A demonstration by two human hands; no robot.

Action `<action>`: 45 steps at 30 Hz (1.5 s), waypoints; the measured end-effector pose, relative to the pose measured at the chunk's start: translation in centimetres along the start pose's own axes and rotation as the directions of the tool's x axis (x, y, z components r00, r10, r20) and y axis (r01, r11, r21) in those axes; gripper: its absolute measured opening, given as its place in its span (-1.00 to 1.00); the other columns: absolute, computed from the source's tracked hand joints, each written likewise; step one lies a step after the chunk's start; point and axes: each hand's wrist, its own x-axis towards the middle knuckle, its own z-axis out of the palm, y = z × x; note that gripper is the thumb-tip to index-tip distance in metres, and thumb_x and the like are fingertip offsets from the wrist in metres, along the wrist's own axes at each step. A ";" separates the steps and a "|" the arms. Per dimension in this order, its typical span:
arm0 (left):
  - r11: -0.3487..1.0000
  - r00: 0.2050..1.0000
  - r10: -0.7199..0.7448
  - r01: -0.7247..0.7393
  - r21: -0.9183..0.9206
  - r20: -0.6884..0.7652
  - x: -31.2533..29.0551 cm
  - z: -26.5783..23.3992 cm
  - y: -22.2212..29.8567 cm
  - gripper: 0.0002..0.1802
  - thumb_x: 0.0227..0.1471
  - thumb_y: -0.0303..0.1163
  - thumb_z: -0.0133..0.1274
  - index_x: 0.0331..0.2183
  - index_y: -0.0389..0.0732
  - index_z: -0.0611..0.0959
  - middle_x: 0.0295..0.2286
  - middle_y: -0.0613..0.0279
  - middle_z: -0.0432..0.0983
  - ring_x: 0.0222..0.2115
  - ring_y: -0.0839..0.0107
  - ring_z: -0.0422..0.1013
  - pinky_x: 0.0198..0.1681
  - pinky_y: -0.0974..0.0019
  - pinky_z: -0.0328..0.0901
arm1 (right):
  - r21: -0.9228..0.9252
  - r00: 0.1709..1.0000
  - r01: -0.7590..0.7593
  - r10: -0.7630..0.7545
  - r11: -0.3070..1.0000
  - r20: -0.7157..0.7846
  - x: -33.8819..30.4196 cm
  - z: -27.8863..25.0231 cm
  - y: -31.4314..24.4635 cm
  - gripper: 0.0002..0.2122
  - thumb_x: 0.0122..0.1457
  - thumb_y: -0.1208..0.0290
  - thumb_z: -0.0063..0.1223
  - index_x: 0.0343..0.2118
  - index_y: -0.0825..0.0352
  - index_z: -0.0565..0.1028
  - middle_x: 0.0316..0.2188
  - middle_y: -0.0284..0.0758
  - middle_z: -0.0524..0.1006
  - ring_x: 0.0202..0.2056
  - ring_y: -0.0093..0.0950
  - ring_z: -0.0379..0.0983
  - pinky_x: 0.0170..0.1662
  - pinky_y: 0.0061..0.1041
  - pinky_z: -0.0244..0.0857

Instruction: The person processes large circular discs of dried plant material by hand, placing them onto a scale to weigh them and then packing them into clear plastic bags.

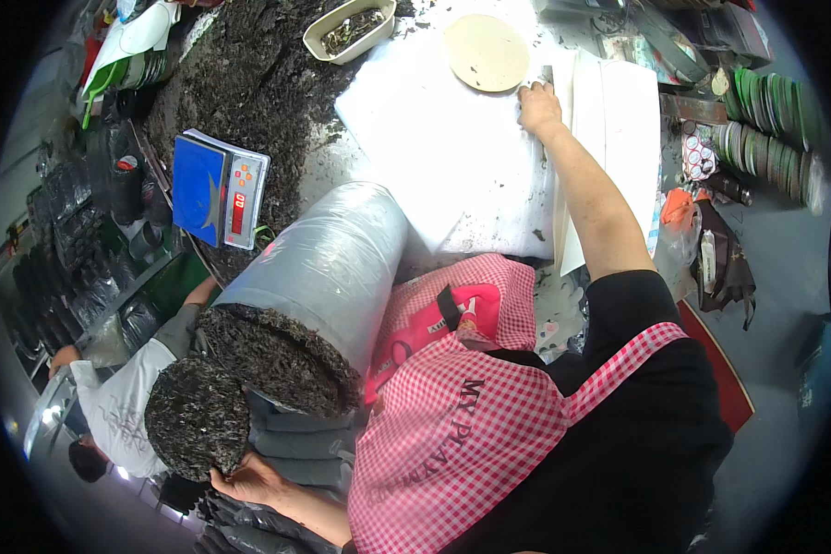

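Note:
My left hand [254, 480] grips the lower edge of a round, flat cake of dark dried leaf [197, 417], held up at the lower left; it looks like dried seaweed, though I cannot be sure. Right behind it lies a long clear plastic bag [328, 254], its near end open and packed with the same dark leaf [282, 355]. My right hand [538, 109] reaches far across the table, fingers curled at the edge of white sheets [434, 138]. A small dark piece [547, 73] shows by its fingertips; what the fingers hold is unclear. A pale round plate [486, 54] lies just left of that hand.
A blue-topped scale [200, 189] stands left of the bag, beside a heap of loose dark leaf [249, 92]. An oblong tray [349, 32] is at the back. Stacked green-rimmed discs [776, 111] stand right. Another person [129, 392] works at lower left.

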 end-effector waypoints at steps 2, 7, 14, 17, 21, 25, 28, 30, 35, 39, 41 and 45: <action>0.999 1.000 -0.012 0.012 -0.034 -0.002 0.4 -1.3 0.2 -0.53 0.04 -0.38 0.04 -0.04 -0.46 0.44 -0.11 -0.04 0.49 -0.13 0.23 0.45 0.06 0.17 0.31 | -0.046 0.998 0.023 -0.021 0.999 0.053 -0.3 -0.3 0.1 -0.70 0.03 0.53 -0.04 -0.13 0.20 0.50 -0.09 -0.27 0.46 0.06 -0.27 0.25 0.05 -0.32 0.25; 0.998 0.996 0.064 -0.064 0.010 -0.058 -0.2 0.2 -0.9 -0.50 0.04 -0.38 0.04 -0.01 -0.46 0.42 -0.10 -0.04 0.48 -0.11 0.22 0.43 0.07 0.16 0.30 | 0.107 0.944 0.328 -0.329 0.939 -0.011 -3.5 -0.9 0.4 -0.74 -0.04 0.52 0.01 -0.22 0.18 0.49 -0.32 -0.32 0.53 -0.16 -0.20 0.41 -0.13 -0.24 0.32; 0.998 0.997 0.044 -0.047 -0.046 -0.069 1.5 0.3 -1.9 -0.47 0.02 -0.38 0.03 0.01 -0.46 0.40 -0.02 -0.06 0.40 -0.04 0.16 0.37 0.10 0.14 0.27 | 0.135 0.964 0.178 -0.200 0.975 0.173 -4.4 -2.5 0.5 -0.59 -0.03 0.24 0.13 -0.07 0.20 0.47 -0.24 -0.12 0.56 -0.17 -0.18 0.50 -0.11 -0.25 0.37; 0.996 0.996 0.068 -0.070 -0.047 -0.054 1.3 0.2 -2.6 -0.46 0.03 -0.36 0.02 0.03 -0.44 0.39 -0.02 -0.07 0.40 -0.02 0.16 0.36 0.11 0.13 0.26 | 0.287 0.952 0.279 -0.303 0.916 0.040 -5.8 -2.7 -0.2 -0.66 -0.02 0.21 0.11 -0.18 0.23 0.55 -0.29 -0.10 0.58 -0.20 -0.14 0.51 -0.09 -0.24 0.37; 0.992 0.938 0.102 -0.121 -0.038 -0.332 1.4 -1.1 -3.5 -0.50 0.08 -0.30 -0.02 0.00 -0.38 0.42 0.01 -0.01 0.37 -0.03 0.18 0.34 0.06 0.16 0.27 | 0.111 0.912 0.362 -0.376 0.925 0.161 -8.3 -2.7 -0.3 -0.74 0.05 0.16 0.02 -0.42 0.27 0.58 -0.40 -0.12 0.58 -0.33 -0.13 0.52 -0.20 -0.15 0.36; 0.981 0.855 0.196 -0.173 0.092 -0.481 0.9 -2.0 -4.6 -0.55 0.15 -0.25 -0.08 -0.02 -0.34 0.44 0.03 0.06 0.34 -0.03 0.24 0.32 0.02 0.24 0.27 | 0.333 0.753 0.587 -0.649 0.738 0.109 -15.2 -15.4 -2.0 -0.71 0.09 0.18 0.06 -0.59 0.31 0.48 -0.63 -0.08 0.46 -0.48 -0.07 0.43 -0.37 -0.18 0.28; 0.986 0.844 0.071 -0.140 -0.091 -0.531 1.4 -3.6 -5.0 -0.54 0.17 -0.21 -0.11 -0.01 -0.36 0.41 -0.03 0.12 0.40 -0.12 0.31 0.37 -0.09 0.30 0.31 | 0.419 0.687 0.618 -0.716 0.665 0.122 -18.8 -23.8 -0.1 -0.71 0.08 0.18 0.13 -0.59 0.32 0.49 -0.65 -0.10 0.44 -0.55 -0.12 0.38 -0.44 -0.26 0.26; 0.970 0.810 0.207 -0.097 0.223 -0.548 1.0 -4.1 -6.6 -0.53 0.18 -0.20 -0.13 0.01 -0.34 0.40 -0.03 0.12 0.41 -0.14 0.32 0.38 -0.14 0.32 0.33 | 0.554 0.711 0.525 -0.691 0.646 0.131 -19.1 -30.4 1.2 -0.73 0.06 0.19 0.23 -0.56 0.31 0.53 -0.74 -0.26 0.40 -0.68 -0.44 0.29 -0.53 -0.43 0.19; 0.985 0.813 0.048 -0.133 -0.105 -0.580 2.0 -2.7 -7.5 -0.55 0.21 -0.25 -0.19 0.05 -0.32 0.35 0.02 0.10 0.35 -0.10 0.31 0.37 -0.15 0.35 0.34 | 0.406 0.830 0.554 -0.516 0.727 -0.210 -6.5 -44.3 0.5 -0.72 0.07 0.24 0.24 -0.59 0.34 0.48 -0.66 -0.58 0.32 -0.59 -0.72 0.18 -0.55 -0.58 0.08; 0.973 0.771 0.225 -0.211 0.095 -0.596 1.6 -2.0 -9.2 -0.55 0.22 -0.28 -0.21 0.08 -0.29 0.32 0.05 0.09 0.31 -0.06 0.29 0.34 -0.10 0.34 0.34 | 0.027 0.597 0.629 -0.459 0.777 -0.658 4.6 -59.7 -4.9 -0.69 0.11 0.13 0.11 -0.37 0.35 0.54 -0.56 -0.36 0.49 -0.52 -0.51 0.34 -0.40 -0.46 0.24; 0.979 0.766 0.163 -0.206 0.003 -0.621 1.5 -1.5 -9.3 -0.56 0.23 -0.29 -0.21 0.08 -0.30 0.31 0.04 0.10 0.31 -0.05 0.28 0.34 -0.09 0.33 0.33 | -0.003 0.438 0.668 -0.397 0.744 -0.806 9.0 -65.9 -7.9 -0.64 0.13 0.16 0.09 -0.10 0.31 0.47 -0.29 -0.26 0.57 -0.31 -0.44 0.49 -0.22 -0.44 0.36; 0.961 0.718 -0.035 -0.167 -0.221 -0.695 0.1 4.4 -6.2 -0.58 0.23 -0.32 -0.22 0.09 -0.25 0.30 0.02 0.11 0.31 -0.07 0.27 0.34 -0.11 0.33 0.34 | -0.314 -0.085 0.263 -0.302 0.912 -0.949 14.8 -66.6 -14.8 -0.60 0.07 0.34 0.15 -0.01 0.28 0.43 -0.21 -0.14 0.55 -0.17 -0.17 0.48 -0.09 -0.36 0.35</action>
